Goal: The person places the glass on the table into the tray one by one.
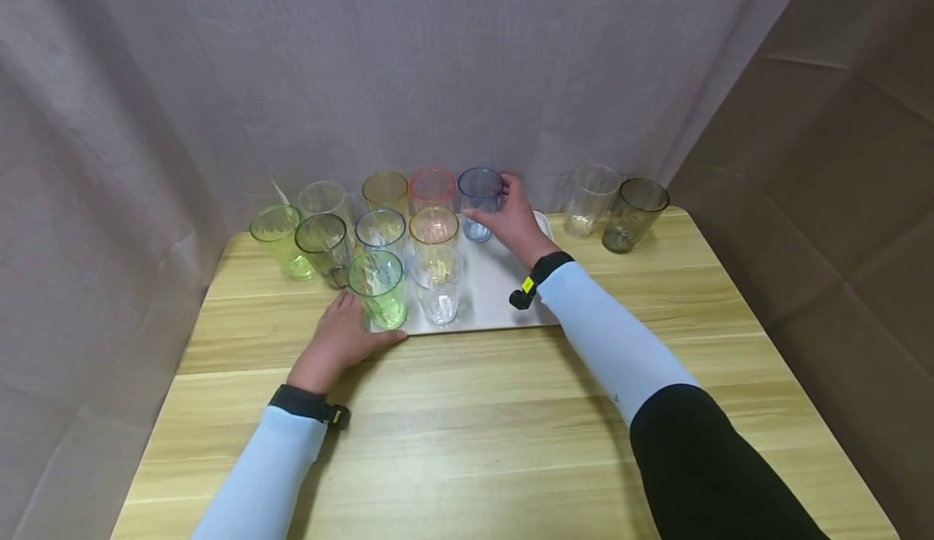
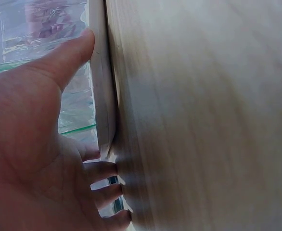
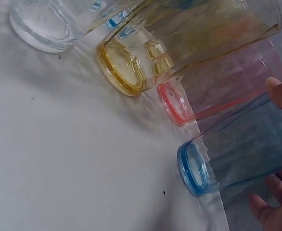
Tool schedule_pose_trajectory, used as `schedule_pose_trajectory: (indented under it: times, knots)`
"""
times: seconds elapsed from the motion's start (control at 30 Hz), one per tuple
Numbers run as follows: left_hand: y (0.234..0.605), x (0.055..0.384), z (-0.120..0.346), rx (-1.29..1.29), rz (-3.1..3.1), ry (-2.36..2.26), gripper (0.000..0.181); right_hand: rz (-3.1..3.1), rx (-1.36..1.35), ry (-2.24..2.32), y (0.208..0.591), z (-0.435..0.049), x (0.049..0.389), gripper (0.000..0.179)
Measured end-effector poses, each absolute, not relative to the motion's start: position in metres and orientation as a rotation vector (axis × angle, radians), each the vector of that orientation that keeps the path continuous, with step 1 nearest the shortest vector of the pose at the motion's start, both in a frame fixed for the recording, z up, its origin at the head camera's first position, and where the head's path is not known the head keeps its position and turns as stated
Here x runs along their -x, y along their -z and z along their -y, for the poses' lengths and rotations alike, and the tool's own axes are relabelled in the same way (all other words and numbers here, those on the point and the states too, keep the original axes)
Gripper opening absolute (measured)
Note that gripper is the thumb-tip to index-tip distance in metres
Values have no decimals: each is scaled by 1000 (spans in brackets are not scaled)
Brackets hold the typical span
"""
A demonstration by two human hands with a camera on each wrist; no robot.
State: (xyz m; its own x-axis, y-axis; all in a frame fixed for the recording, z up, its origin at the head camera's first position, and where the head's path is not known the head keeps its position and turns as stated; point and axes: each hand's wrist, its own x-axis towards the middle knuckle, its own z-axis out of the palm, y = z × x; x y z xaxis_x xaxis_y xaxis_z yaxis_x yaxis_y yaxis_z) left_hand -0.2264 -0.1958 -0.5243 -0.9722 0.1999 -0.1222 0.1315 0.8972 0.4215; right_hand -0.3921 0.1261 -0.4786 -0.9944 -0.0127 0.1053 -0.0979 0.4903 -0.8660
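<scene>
Right hand point(image 1: 516, 222) grips upright blue glass point(image 1: 476, 199) from its right, long axis vertical; left hand point(image 1: 341, 334) spread at white tray's point(image 1: 492, 285) near-left corner, fingertip contact hard to tell.

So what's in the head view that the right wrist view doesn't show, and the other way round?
Only the head view shows the left hand, the light-green glass beside it, the smoky glass at the far right and the wooden tabletop.

Only the right wrist view shows small dark specks on the white tray.

Both show that tray, the right hand holding a blue glass, and a red glass, a yellow glass and a clear glass nearby.
</scene>
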Motion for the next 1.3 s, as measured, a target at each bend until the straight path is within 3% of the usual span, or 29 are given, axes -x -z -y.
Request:
schedule_pose_trajectory:
  times: [0.3, 0.67, 0.87, 1.07, 1.3]
  knots:
    - [524, 226, 195, -269, -2903, -619, 129, 2535, -153, -1568, 484, -169, 360, 100]
    - [527, 228, 198, -291, -2904, -627, 128, 2521, 6, -1592, 492, -235, 303, 96]
    - [527, 227, 199, -288, -2912, -639, 127, 2448, 16, -1557, 498, -259, 293, 90]
    - [528, 226, 198, -297, -2902, -647, 127, 2359, 197, -1455, 504, -288, 287, 78]
    - [526, 225, 196, -293, -2906, -641, 128, 2299, 445, -1463, 500, -330, 292, 86]
